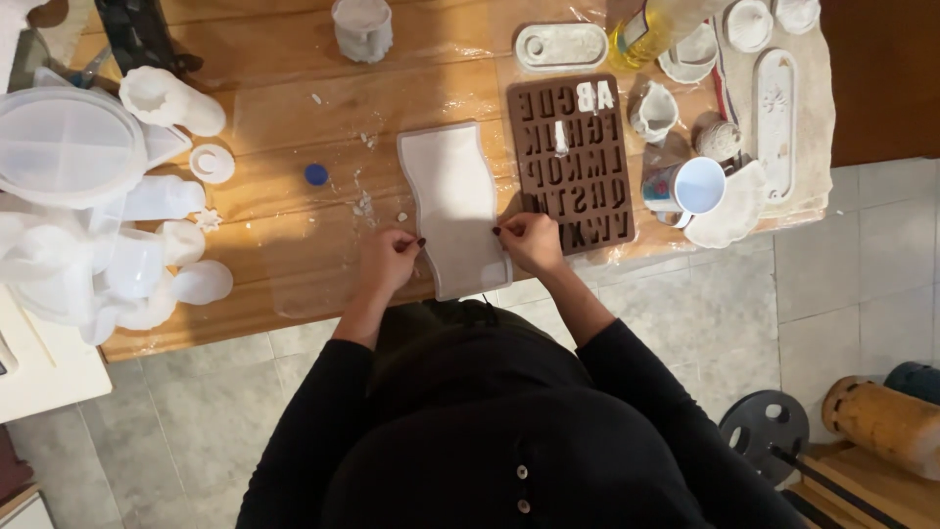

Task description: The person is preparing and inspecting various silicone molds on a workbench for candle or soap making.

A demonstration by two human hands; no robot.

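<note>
A wavy-edged pale silicone mould filled with white cast material lies on the wooden table, its near end over the table's front edge. My left hand pinches the mould's left rim near its near end. My right hand pinches the right rim opposite. Both hands grip the mould's edges with fingertips.
A brown letter-shaped silicone mould lies just right of my right hand. A white mug, white cast pieces and oval moulds crowd the right. Clear and white moulds pile at the left. A small blue cap sits mid-table.
</note>
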